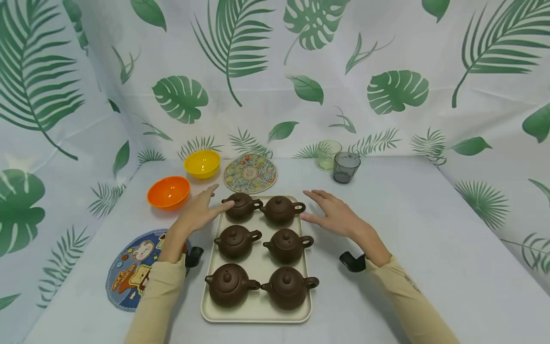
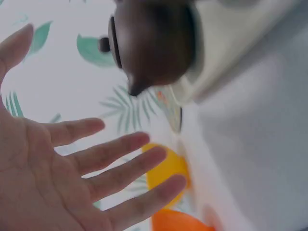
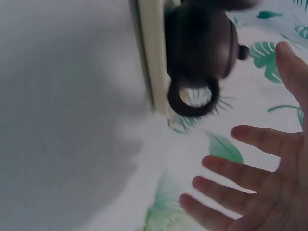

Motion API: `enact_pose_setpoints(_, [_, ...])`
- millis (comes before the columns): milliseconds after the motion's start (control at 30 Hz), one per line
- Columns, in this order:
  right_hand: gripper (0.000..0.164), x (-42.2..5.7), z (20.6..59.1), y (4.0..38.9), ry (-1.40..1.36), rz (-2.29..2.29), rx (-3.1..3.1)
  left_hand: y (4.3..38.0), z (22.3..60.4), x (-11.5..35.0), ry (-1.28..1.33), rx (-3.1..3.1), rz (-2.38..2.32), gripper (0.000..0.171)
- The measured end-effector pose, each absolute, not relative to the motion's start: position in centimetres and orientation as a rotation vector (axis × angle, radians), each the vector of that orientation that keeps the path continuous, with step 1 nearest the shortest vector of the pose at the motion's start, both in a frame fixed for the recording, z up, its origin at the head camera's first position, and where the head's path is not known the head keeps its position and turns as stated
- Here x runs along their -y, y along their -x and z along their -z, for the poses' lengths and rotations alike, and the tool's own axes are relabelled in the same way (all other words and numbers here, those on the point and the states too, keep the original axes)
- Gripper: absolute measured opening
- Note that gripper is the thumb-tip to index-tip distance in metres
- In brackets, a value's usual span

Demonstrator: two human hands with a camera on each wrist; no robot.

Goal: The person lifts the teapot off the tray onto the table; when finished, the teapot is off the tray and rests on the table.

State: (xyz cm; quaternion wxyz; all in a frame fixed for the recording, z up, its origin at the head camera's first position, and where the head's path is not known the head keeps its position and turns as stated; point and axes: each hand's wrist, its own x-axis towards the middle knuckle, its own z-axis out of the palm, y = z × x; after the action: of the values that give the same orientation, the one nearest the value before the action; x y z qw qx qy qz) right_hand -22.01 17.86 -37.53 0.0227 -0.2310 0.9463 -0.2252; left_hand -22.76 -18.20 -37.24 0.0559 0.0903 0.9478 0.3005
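Note:
Several dark brown teapots with lids stand in two columns on a cream rectangular tray (image 1: pixel 258 313). My left hand (image 1: pixel 195 215) is held at the tray's far left, fingers spread. Its thumb overlaps the far-left teapot (image 1: pixel 245 210) in the head view, but the left wrist view shows a gap between that hand and the nearby teapot (image 2: pixel 154 43). On the other side, my right hand (image 1: pixel 335 214) hovers beside the far-right teapot (image 1: pixel 279 212), fingers extended and holding nothing. The right wrist view shows a teapot's ring handle (image 3: pixel 192 111) apart from the fingertips (image 3: pixel 240 131).
An orange bowl (image 1: pixel 169 193) and a yellow bowl (image 1: pixel 202 165) stand at the back left. A round patterned mat (image 1: pixel 250 173) lies behind the tray, a blue cartoon mat (image 1: pixel 124 267) under the left forearm. Two glasses, greenish (image 1: pixel 326 155) and grey (image 1: pixel 346 167), stand at the back right.

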Motion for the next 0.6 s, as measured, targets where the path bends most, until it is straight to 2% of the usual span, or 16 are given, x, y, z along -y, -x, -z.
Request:
enact_pose_setpoints(100, [0.07,-17.1,38.4,22.5,0.821,0.826,-2.896,22.9,37.6,19.2,-0.25,-2.782,-0.976,0.095])
enact_pose_setpoints(267, [0.058,-16.7,39.8,23.1,0.913,1.026,-2.823,23.3,38.4,19.5,-0.187,-2.643,-1.127,0.082])
enact_pose_setpoints(600, [0.039,-16.1,40.2,24.5,0.888,1.259,-2.714,23.7,39.9,19.1,0.004,-2.378,-1.479,0.064])
